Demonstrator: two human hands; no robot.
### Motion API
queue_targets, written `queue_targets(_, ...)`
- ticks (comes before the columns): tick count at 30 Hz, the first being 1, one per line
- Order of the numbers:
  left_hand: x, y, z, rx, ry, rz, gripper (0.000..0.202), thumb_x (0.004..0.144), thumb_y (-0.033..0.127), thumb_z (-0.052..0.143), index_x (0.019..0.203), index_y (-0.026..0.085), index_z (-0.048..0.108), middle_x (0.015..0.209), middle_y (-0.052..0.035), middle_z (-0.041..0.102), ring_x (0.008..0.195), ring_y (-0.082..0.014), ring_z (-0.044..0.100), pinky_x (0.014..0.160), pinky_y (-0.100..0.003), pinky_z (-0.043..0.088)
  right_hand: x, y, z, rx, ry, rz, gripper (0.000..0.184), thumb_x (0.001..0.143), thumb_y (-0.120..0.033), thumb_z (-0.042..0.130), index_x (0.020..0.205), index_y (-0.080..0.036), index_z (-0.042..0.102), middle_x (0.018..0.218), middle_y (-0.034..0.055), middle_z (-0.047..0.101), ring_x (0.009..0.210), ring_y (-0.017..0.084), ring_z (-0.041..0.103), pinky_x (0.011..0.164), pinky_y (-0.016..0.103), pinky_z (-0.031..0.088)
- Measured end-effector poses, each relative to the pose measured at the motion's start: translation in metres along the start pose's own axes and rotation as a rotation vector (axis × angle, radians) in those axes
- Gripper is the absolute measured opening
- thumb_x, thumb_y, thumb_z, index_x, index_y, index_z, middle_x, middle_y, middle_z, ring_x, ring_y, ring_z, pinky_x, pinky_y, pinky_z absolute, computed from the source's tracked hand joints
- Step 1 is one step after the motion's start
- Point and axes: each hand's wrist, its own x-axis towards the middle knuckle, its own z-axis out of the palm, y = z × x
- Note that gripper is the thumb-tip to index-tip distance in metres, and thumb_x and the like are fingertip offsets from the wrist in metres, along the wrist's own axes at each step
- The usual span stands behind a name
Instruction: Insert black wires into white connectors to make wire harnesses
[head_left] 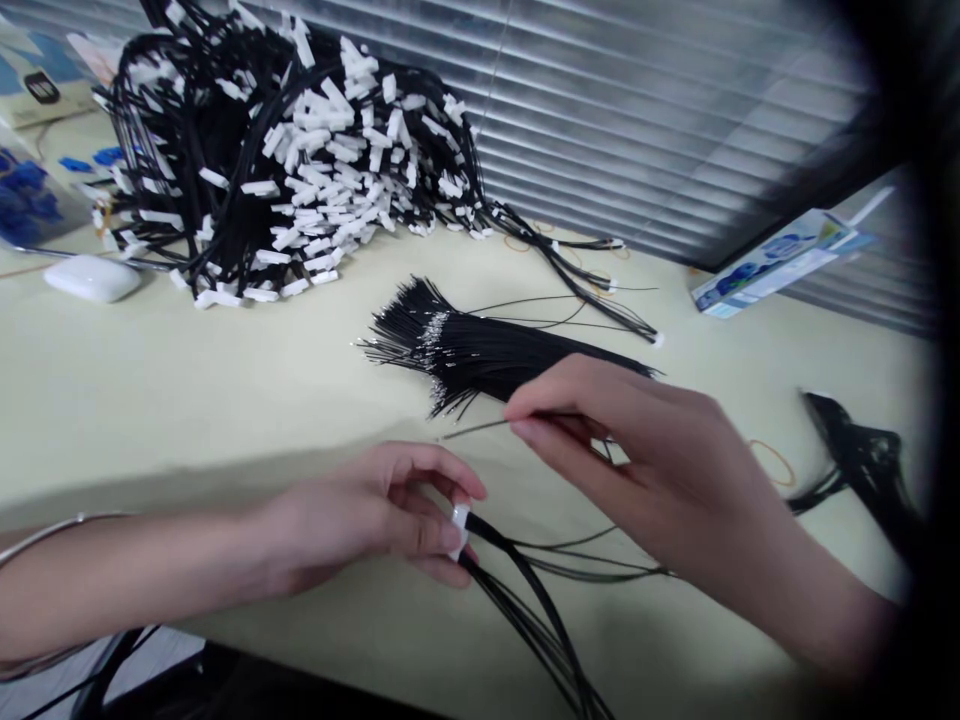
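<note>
My left hand (409,515) pinches a white plastic connector (459,532) between thumb and fingers. Several black wires (525,580) run out of the connector's right side and trail down past the table's front edge. Up and to the right, my right hand (645,460) is closed on a single thin black wire (476,430), whose tip points left and stays apart from the connector. Just behind that hand lies a bundle of loose black wires (517,355) with bare metal terminals at the left end.
A big heap of black cables with white connectors (330,170) fills the back left, against the blinds (637,110). A white rounded case (94,278) sits at left. Finished-looking cables (577,275) lie behind the bundle. A small box (776,262) and a rubber band (772,462) are at right.
</note>
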Motion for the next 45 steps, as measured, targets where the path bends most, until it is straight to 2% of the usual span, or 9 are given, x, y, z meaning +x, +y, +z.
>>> queue_targets(3, -0.001, 0.0, -0.001, -0.123, 0.017, 0.029, 0.023, 0.074, 0.006, 0.068, 0.094, 0.014, 0.062, 0.082, -0.0011, 0.06, 0.081, -0.0115, 0.062, 0.079, -0.027, 0.055, -0.012, -0.013, -0.009, -0.03, -0.022, -0.131, 0.013, 0.084, -0.018, 0.055, 0.095, -0.024, 0.059, 0.092, -0.0052, 0.057, 0.081, 0.0, 0.051, 0.072, 0.01, 0.041)
queue_targets(6, -0.001, 0.0, -0.002, -0.193, 0.069, 0.06, 0.025, 0.074, 0.005, 0.068, 0.095, 0.015, 0.063, 0.087, -0.0012, 0.06, 0.081, -0.0093, 0.061, 0.08, -0.023, 0.055, -0.019, -0.017, -0.009, -0.138, -0.083, -0.263, 0.018, 0.085, -0.014, 0.05, 0.098, -0.021, 0.06, 0.092, -0.0005, 0.059, 0.082, 0.005, 0.052, 0.068, 0.018, 0.041)
queue_targets(8, -0.001, 0.0, -0.003, -0.218, 0.098, 0.064, 0.024, 0.074, 0.005, 0.069, 0.095, 0.016, 0.063, 0.088, -0.0013, 0.06, 0.082, -0.0097, 0.062, 0.082, -0.023, 0.055, -0.02, -0.017, -0.006, -0.228, -0.083, -0.295, 0.019, 0.085, -0.012, 0.049, 0.098, -0.02, 0.059, 0.091, 0.0004, 0.059, 0.081, 0.007, 0.052, 0.068, 0.021, 0.04)
queue_targets(13, -0.002, 0.001, -0.003, -0.281, 0.124, 0.109, 0.022, 0.076, 0.002, 0.066, 0.092, 0.017, 0.065, 0.083, 0.0007, 0.06, 0.08, -0.0074, 0.061, 0.083, -0.023, 0.056, -0.021, -0.017, 0.002, -0.391, 0.019, -0.198, 0.015, 0.086, -0.012, 0.048, 0.094, -0.019, 0.058, 0.087, 0.0006, 0.058, 0.079, 0.008, 0.05, 0.073, 0.024, 0.037)
queue_targets(25, -0.002, 0.001, -0.005, -0.311, 0.098, 0.126, 0.024, 0.076, -0.001, 0.064, 0.091, 0.018, 0.064, 0.076, 0.0015, 0.061, 0.076, -0.0065, 0.062, 0.079, -0.022, 0.057, -0.023, -0.01, 0.003, -0.428, 0.006, -0.252, 0.018, 0.081, -0.011, 0.057, 0.097, -0.02, 0.057, 0.088, -0.0041, 0.055, 0.086, 0.008, 0.045, 0.079, 0.025, 0.032)
queue_targets(29, -0.004, 0.0, -0.006, -0.299, 0.095, 0.125, 0.023, 0.075, 0.001, 0.067, 0.09, 0.018, 0.064, 0.076, 0.0017, 0.06, 0.077, -0.0065, 0.061, 0.079, -0.021, 0.056, -0.023, -0.009, 0.002, -0.42, -0.004, -0.256, 0.016, 0.082, -0.011, 0.055, 0.096, -0.02, 0.057, 0.086, -0.0043, 0.054, 0.083, 0.007, 0.044, 0.076, 0.024, 0.03)
queue_targets(33, -0.002, 0.0, -0.007, -0.282, 0.093, 0.13, 0.023, 0.076, 0.002, 0.066, 0.092, 0.018, 0.064, 0.078, 0.0016, 0.06, 0.077, -0.006, 0.061, 0.08, -0.02, 0.056, -0.023, -0.008, 0.002, -0.405, -0.009, -0.252, 0.023, 0.079, -0.007, 0.058, 0.097, -0.02, 0.057, 0.087, -0.0043, 0.054, 0.084, 0.008, 0.044, 0.077, 0.024, 0.031)
queue_targets(39, 0.001, 0.0, -0.007, -0.266, 0.091, 0.144, 0.022, 0.077, 0.002, 0.066, 0.091, 0.018, 0.064, 0.078, 0.0016, 0.061, 0.077, -0.0057, 0.062, 0.081, -0.021, 0.057, -0.023, -0.009, 0.003, -0.43, -0.001, -0.242, 0.018, 0.082, -0.008, 0.053, 0.094, -0.02, 0.059, 0.083, -0.0032, 0.053, 0.081, 0.008, 0.044, 0.073, 0.026, 0.029)
queue_targets(45, 0.0, -0.001, -0.008, -0.254, 0.079, 0.141, 0.021, 0.078, 0.002, 0.065, 0.092, 0.018, 0.063, 0.077, 0.0022, 0.061, 0.075, -0.0043, 0.061, 0.081, -0.021, 0.057, -0.023, -0.008, 0.001, -0.444, -0.016, -0.256, 0.021, 0.081, -0.006, 0.052, 0.093, -0.021, 0.059, 0.083, -0.0032, 0.053, 0.08, 0.008, 0.044, 0.073, 0.025, 0.028)
